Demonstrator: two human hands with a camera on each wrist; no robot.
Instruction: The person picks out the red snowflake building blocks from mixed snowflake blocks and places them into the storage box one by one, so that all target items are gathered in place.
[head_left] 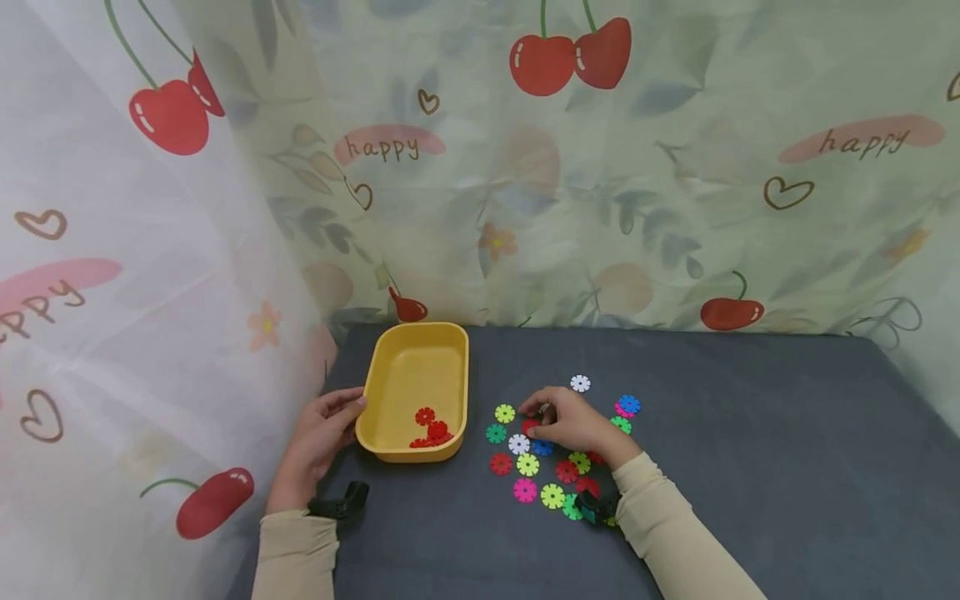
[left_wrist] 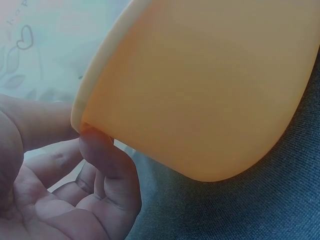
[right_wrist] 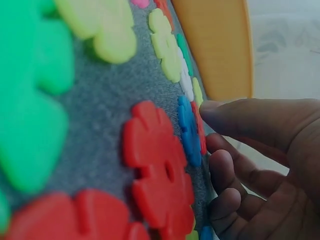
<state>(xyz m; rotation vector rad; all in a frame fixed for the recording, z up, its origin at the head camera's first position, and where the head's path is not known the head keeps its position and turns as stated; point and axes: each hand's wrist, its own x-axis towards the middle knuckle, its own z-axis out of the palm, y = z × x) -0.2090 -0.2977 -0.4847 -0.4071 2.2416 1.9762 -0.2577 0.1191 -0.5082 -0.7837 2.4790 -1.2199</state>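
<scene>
My left hand [head_left: 317, 443] pinches the left rim of a yellow plastic basin [head_left: 408, 367], thumb over the rim and a finger beneath it. Inside the basin's near end lie several red snowflake discs [head_left: 437, 430]. My right hand [head_left: 576, 422] is low over the scattered snowflake discs, its thumb and fingers around the edge of one red snowflake disc [right_wrist: 201, 129]. That disc overlaps a blue disc [right_wrist: 189, 131] in the right wrist view. Around the hand lie white, yellow, green, pink and other red discs [head_left: 501, 464].
The discs are spread on a dark grey cloth-covered table [head_left: 765, 467] to the right of the basin. One white disc [head_left: 580, 383] lies beyond my right hand; a blue disc [head_left: 629, 404] partly covers a pink one. Printed curtains [head_left: 480, 167] enclose the back and left.
</scene>
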